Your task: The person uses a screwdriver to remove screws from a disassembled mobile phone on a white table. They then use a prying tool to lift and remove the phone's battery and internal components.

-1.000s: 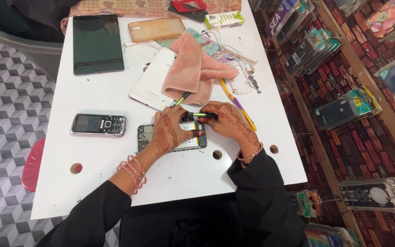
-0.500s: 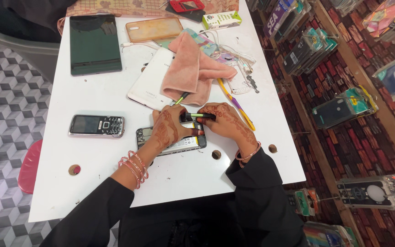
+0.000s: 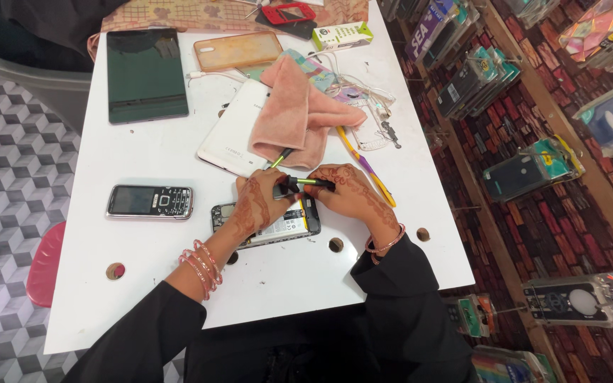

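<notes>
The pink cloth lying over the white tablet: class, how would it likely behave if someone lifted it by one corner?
The pink cloth lies in soft folds, so it would probably hang limp. It looks thin, likely light. Draped over the white tablet, it might drag across rather than lift cleanly.

Keypad phone, dark tablet, pink cloth, white tablet, orange case.

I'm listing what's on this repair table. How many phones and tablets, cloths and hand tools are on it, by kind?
Phones and tablets: 5 (opened phone, keypad phone, white tablet, dark tablet, orange-cased phone)
Cloths: 1 (pink cloth)
Tools: 2 (green-handled tool in both hands; yellow-purple tool)
Total: 8
</notes>
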